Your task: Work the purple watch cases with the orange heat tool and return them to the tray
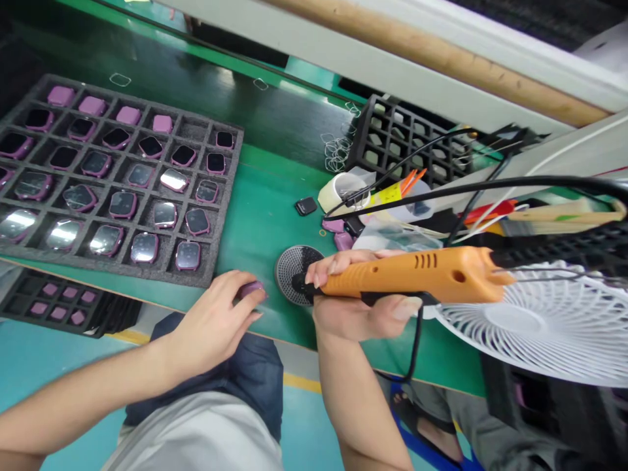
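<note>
Near the table's front edge, my left hand [213, 320] has its thumb and fingers closed around a small purple watch case [252, 288], partly hidden by the fingers. My right hand [360, 307] grips an orange corded power tool [407, 275] with vent slots in its body. A round, perforated dark disc [288, 267] lies under the tool's black front end; whether they are joined I cannot tell. On the left, a grey foam tray [216, 261] holds rows of purple watch cases, most with dark or shiny screens.
A white fan grille [520, 320] stands at the right edge. Behind the tool are a tape roll [343, 191], a black watch case [306, 206], purple cases [343, 241] and a black foam tray [360, 147]. A black cable [471, 191] crosses above the tool. Another person's foot [436, 435] shows below.
</note>
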The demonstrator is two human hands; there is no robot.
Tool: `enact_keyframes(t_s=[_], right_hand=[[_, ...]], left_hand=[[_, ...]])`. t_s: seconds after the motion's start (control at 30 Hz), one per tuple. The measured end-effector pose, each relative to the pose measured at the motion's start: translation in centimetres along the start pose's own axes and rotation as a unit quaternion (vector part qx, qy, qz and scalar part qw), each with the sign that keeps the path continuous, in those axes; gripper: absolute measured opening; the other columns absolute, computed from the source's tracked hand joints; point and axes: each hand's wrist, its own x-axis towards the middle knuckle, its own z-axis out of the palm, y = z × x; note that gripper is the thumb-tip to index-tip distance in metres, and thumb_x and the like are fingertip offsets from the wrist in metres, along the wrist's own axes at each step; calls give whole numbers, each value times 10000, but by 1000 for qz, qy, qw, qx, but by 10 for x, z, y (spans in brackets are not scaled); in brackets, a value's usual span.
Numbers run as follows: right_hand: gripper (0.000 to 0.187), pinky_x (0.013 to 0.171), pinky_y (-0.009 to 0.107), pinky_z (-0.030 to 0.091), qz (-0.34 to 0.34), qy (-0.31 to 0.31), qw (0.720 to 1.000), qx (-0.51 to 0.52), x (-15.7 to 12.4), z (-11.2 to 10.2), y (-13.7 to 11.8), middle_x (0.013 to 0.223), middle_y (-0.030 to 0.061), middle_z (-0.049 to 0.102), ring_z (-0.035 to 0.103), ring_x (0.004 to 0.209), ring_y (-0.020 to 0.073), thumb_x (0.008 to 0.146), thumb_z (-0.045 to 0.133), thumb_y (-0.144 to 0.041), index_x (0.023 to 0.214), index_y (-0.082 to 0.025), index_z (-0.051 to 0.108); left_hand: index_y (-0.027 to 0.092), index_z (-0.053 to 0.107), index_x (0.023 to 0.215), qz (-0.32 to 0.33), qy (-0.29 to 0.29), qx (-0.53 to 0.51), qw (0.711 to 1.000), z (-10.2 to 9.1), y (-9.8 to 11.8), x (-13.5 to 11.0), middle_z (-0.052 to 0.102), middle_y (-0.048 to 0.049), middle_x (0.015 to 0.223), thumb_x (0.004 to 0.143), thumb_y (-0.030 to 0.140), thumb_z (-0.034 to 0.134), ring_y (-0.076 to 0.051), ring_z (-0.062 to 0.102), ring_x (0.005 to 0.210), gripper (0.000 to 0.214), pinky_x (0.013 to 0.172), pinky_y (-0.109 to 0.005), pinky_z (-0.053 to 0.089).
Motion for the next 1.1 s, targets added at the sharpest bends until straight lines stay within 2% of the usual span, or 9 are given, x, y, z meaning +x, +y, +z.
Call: enact_keyframes(t_s=[0.1,0.27,0.37,0.5,0.6,0.83,1.1], right_hand=[[519,395,302,433,4,2,1000,-3,0,-1,2,714,-74,627,541,432,150,851,697,-762,1095,-318,586],[551,415,315,442,18,-12,1000,-12,2,-2,1,715,-75,629,542,441,159,823,724,-795,1106,-342,594],[510,419,323,453,17,-26,999,-7,3,-3,-9,718,-65,647,544,452,165,850,693,-786,1090,-343,613],[471,474,357,492,13,-50,999,-4,0,-1,-30,773,-47,674,560,509,178,872,686,-752,1124,-355,663],[480,480,377,506,35,-70,997,-15,-6,2,-39,803,-35,682,574,533,189,870,704,-757,1149,-368,687],[474,520,386,523,60,-120,991,-14,-18,7,-34,821,-52,641,587,557,182,898,671,-773,1170,-385,672],[473,533,391,541,70,-120,990,1,-20,8,-32,820,-43,660,603,569,177,897,692,-761,1160,-368,713]], left_hand=[[177,690,1318,2,26,-1,1000,7,3,1,711,-160,1304,1071,142,630,-316,677,1235,257,1066,-546,632],[181,734,1272,33,27,3,999,15,8,5,749,-143,1278,1060,155,651,-304,689,1161,229,1033,-549,577],[194,745,1275,40,35,7,999,17,6,6,753,-137,1289,1061,195,684,-302,682,1163,222,1013,-528,561],[202,756,1256,49,64,-4,997,21,3,5,772,-115,1256,1040,149,712,-268,691,1110,227,993,-490,559],[193,769,1227,49,76,-6,996,24,3,4,778,-121,1237,1012,123,728,-264,695,1097,230,1001,-492,571],[186,777,1218,55,73,-4,996,24,4,3,777,-129,1249,1005,130,718,-281,690,1122,229,1011,-513,588],[198,771,1214,52,70,3,996,25,4,3,773,-128,1268,1007,136,701,-290,686,1132,228,1012,-528,593]])
